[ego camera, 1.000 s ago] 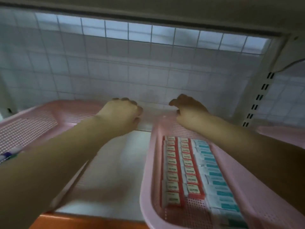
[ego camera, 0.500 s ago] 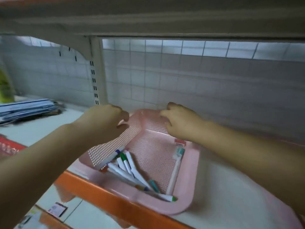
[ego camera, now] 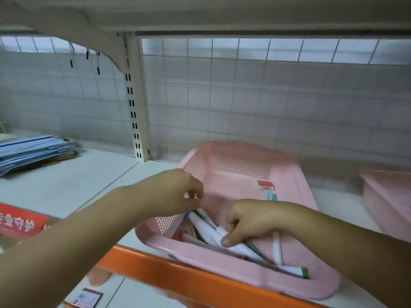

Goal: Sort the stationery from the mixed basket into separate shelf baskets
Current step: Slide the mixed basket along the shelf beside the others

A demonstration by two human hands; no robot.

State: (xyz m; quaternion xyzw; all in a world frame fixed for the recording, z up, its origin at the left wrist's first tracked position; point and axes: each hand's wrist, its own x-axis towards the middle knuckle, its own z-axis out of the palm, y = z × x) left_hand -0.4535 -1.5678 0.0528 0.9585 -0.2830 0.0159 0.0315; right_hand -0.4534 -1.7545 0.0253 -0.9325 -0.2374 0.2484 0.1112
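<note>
A pink perforated basket (ego camera: pixel 295 174) stands on the white shelf, its near end over the orange shelf edge. Several white markers (ego camera: pixel 206 232) lie bunched at its near left; another white marker with a green cap (ego camera: pixel 293 271) lies by the near rim. Two small erasers (ego camera: pixel 265 185) lie further back on its floor. My right hand (ego camera: pixel 246 221) is inside the basket, fingers and thumb curled round a white marker. My left hand (ego camera: pixel 171 190) hovers over the basket's left rim, fingers loosely curled, holding nothing.
A second pink basket (ego camera: pixel 387 196) sits at the far right. A stack of blue folders (ego camera: pixel 33 150) lies at the left on the shelf. A red sign (ego camera: pixel 17 223) hangs at the lower left. A slotted white upright (ego camera: pixel 135 107) and wire grid back the shelf.
The view shifted left from the eraser basket to the marker basket. Both hands let go of the basket's far rim; my right hand dropped in and took hold of a marker.
</note>
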